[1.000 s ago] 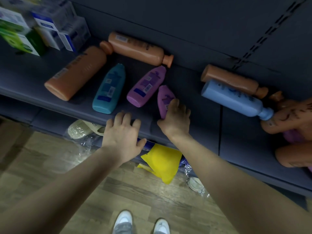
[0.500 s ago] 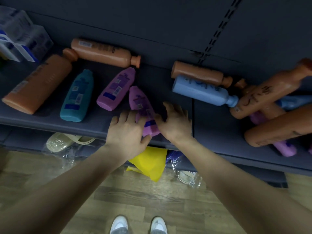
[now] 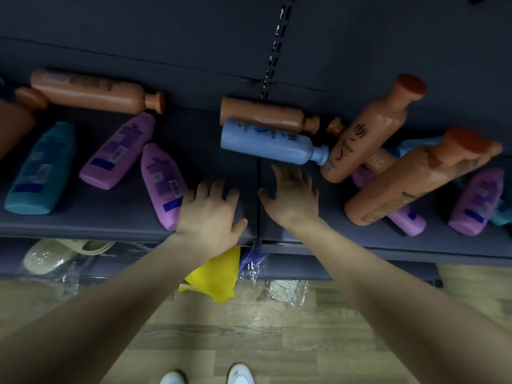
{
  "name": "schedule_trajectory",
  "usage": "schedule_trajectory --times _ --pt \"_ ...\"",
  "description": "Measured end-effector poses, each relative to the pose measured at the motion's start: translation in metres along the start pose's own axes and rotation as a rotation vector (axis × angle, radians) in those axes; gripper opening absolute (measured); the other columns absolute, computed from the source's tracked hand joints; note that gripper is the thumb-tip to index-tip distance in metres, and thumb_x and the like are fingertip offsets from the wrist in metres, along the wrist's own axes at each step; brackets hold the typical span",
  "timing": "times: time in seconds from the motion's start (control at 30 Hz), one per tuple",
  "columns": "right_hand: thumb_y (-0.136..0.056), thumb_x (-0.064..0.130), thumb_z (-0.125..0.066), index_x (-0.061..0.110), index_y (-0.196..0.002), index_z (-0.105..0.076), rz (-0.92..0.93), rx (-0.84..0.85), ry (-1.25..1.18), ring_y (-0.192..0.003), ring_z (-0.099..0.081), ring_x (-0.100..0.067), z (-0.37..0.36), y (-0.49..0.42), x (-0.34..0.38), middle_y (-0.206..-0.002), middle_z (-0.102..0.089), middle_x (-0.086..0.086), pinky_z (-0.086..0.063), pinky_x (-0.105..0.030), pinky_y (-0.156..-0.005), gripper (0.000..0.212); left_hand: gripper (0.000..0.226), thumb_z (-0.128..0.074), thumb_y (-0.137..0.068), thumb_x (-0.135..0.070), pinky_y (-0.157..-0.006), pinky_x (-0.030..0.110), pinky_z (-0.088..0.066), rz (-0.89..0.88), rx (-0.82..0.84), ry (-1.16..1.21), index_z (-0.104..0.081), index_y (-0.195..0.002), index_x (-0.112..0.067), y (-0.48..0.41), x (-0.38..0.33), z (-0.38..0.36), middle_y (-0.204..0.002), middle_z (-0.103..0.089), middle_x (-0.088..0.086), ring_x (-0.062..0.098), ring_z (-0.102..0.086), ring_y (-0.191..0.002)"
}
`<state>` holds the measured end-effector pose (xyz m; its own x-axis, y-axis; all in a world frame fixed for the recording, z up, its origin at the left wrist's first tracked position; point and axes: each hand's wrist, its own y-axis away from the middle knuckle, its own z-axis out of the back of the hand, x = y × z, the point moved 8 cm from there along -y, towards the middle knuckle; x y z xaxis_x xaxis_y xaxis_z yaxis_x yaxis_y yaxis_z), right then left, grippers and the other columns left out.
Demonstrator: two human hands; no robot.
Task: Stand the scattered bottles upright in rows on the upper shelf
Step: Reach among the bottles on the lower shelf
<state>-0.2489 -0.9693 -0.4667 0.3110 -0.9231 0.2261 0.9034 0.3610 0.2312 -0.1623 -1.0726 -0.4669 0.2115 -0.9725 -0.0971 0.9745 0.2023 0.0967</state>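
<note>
Head view. Under the upper shelf (image 3: 216,151) I see a lower shelf (image 3: 346,270) holding a bagged slipper (image 3: 52,253), a yellow packet (image 3: 216,273) and crinkled clear wrap. Below that is plank floor (image 3: 249,336) and white shoe tips (image 3: 239,374).

The shelf is dark, matte and flat, with a seam between my hands. The bottles are smooth plastic, none upright on its base, all on the upper shelf:
- A teal bottle (image 3: 38,170) and two purple bottles (image 3: 119,151) lie flat on the left.
- A long orange bottle (image 3: 88,91) lies along the back wall.
- A light blue bottle (image 3: 266,141) lies across just beyond the right hand (image 3: 291,198).
- An orange heap (image 3: 415,178) leans over purple ones on the right.

The left hand (image 3: 210,214) is flat with fingers straight, holding nothing, just beside the near purple bottle (image 3: 163,184); I can't tell if they touch. The right hand is spread open and empty.
</note>
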Motion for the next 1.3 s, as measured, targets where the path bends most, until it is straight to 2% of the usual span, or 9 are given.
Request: schedule_trajectory --times 0.07,0.17,0.27,0.43,0.63,0.8,1.0,1.1,1.3 --pt "-0.094 0.041 -0.05 0.02 -0.145 -0.028 0.018 -0.011 0.012 -0.136 -0.024 -0.03 0.003 -0.008 -0.005 -0.15 -0.024 -0.004 -0.027 -0.046 -0.107 0.06 0.059 -0.063 -0.083 -0.046 -0.094 0.044 -0.039 -0.008 -0.04 -0.027 -0.052 -0.129 -0.011 -0.007 -0.005 0.003 -0.134 -0.046 0.018 0.037 -0.041 -0.125" --pt "-0.094 0.039 -0.052 0.019 -0.145 -0.027 0.039 -0.035 0.045 -0.138 -0.02 -0.029 0.008 -0.025 -0.01 -0.153 -0.018 -0.005 -0.023 -0.045 -0.11 0.06 0.06 -0.046 -0.09 -0.052 -0.099 0.038 -0.034 0.012 0.018 -0.055 -0.038 -0.139 -0.018 -0.018 -0.008 -0.006 -0.144 -0.033 0.011 0.032 -0.033 -0.13" --pt "-0.093 0.036 -0.054 0.017 -0.146 -0.024 0.063 -0.084 0.066 -0.141 -0.014 -0.03 0.015 -0.044 -0.013 -0.156 -0.012 -0.007 -0.021 -0.048 -0.113 0.063 0.061 -0.043 -0.091 -0.053 -0.101 0.037 -0.032 0.026 0.027 -0.071 -0.034 -0.141 -0.019 -0.029 -0.005 -0.009 -0.146 -0.03 0.009 0.03 -0.031 -0.132" --pt "-0.088 0.025 -0.061 0.013 -0.15 -0.008 0.036 -0.058 0.012 -0.145 -0.004 -0.029 0.012 -0.069 -0.017 -0.156 -0.007 -0.009 -0.013 -0.056 -0.115 0.083 0.061 -0.042 -0.092 -0.053 -0.102 0.036 -0.031 0.031 0.037 -0.075 -0.032 -0.141 -0.02 -0.041 0.0 -0.011 -0.146 -0.03 0.008 0.029 -0.029 -0.133" --pt "-0.073 0.025 -0.073 0.019 -0.143 -0.02 0.021 -0.146 0.204 -0.128 -0.026 -0.033 0.024 -0.064 -0.01 -0.141 -0.023 -0.014 -0.022 -0.049 -0.111 0.088 0.061 -0.042 -0.092 -0.053 -0.104 0.039 -0.03 0.034 0.052 -0.067 -0.032 -0.142 -0.019 -0.041 0.006 -0.014 -0.147 -0.029 0.008 0.03 -0.025 -0.137" --pt "-0.076 0.021 -0.073 0.02 -0.151 -0.002 0.037 -0.034 0.217 -0.142 -0.009 -0.032 0.008 -0.066 -0.01 -0.153 -0.012 -0.012 -0.009 -0.057 -0.115 0.104 0.059 -0.04 -0.093 -0.051 -0.104 0.038 -0.03 0.015 0.049 -0.064 -0.034 -0.141 -0.018 -0.033 0.008 -0.009 -0.147 -0.029 0.009 0.029 -0.025 -0.136" --pt "-0.077 0.015 -0.07 0.016 -0.138 -0.036 0.071 -0.156 0.248 -0.128 -0.035 -0.03 0.011 -0.054 -0.009 -0.136 -0.038 -0.011 -0.024 -0.046 -0.113 0.069 0.057 -0.04 -0.093 -0.051 -0.102 0.036 -0.031 -0.005 0.023 -0.057 -0.036 -0.139 -0.017 -0.017 0.01 -0.002 -0.143 -0.034 0.009 0.029 -0.026 -0.135" --pt "-0.075 0.02 -0.074 0.016 -0.136 -0.04 0.057 -0.165 0.165 -0.125 -0.035 -0.029 0.012 -0.042 -0.008 -0.136 -0.037 -0.009 -0.034 -0.039 -0.103 0.07 0.057 -0.042 -0.092 -0.05 -0.102 0.038 -0.031 0.001 0.015 -0.046 -0.039 -0.138 -0.016 -0.008 0.014 0.003 -0.142 -0.036 0.009 0.029 -0.026 -0.135" --pt "-0.074 0.02 -0.076 0.013 -0.132 -0.044 0.048 -0.163 0.093 -0.124 -0.031 -0.029 0.022 -0.019 0.011 -0.133 -0.034 -0.009 -0.043 -0.041 -0.097 0.067 0.057 -0.043 -0.092 -0.05 -0.104 0.039 -0.031 0.005 0.011 -0.047 -0.039 -0.138 -0.016 0.009 0.02 0.016 -0.14 -0.037 0.009 0.028 -0.028 -0.133"
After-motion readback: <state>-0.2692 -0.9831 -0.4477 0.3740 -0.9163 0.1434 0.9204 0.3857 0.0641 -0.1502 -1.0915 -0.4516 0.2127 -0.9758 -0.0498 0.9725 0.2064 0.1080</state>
